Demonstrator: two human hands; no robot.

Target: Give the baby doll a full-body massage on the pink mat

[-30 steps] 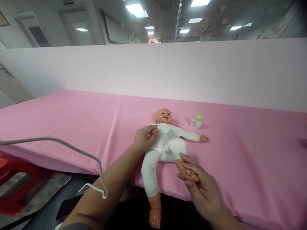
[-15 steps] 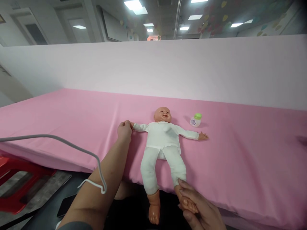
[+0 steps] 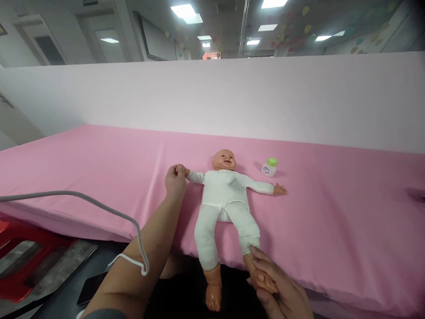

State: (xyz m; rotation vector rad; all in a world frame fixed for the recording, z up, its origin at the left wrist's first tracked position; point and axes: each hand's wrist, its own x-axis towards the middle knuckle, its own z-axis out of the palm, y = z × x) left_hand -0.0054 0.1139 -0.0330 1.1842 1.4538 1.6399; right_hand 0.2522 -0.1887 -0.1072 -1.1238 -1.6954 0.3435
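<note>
A baby doll [image 3: 226, 195] in white clothes lies on its back on the pink sheet [image 3: 99, 164], its legs hanging over the near edge. My left hand [image 3: 175, 178] is closed around the doll's small hand at the end of its outstretched arm. At the bottom of the view my right hand [image 3: 272, 283] grips the doll's foot, with that leg stretched straight. The doll's other arm lies out flat toward the right and its other foot dangles free.
A small white bottle with a green cap [image 3: 269, 167] stands on the sheet beside the doll's head. A pale partition [image 3: 212, 97] runs behind the bed. A white cable [image 3: 99, 208] loops over my left arm. A phone [image 3: 91, 287] and red frame [image 3: 26, 261] are at lower left.
My left hand drew the doll's arm from its chest out to the left. My right hand pulled the bent leg straight toward me.
</note>
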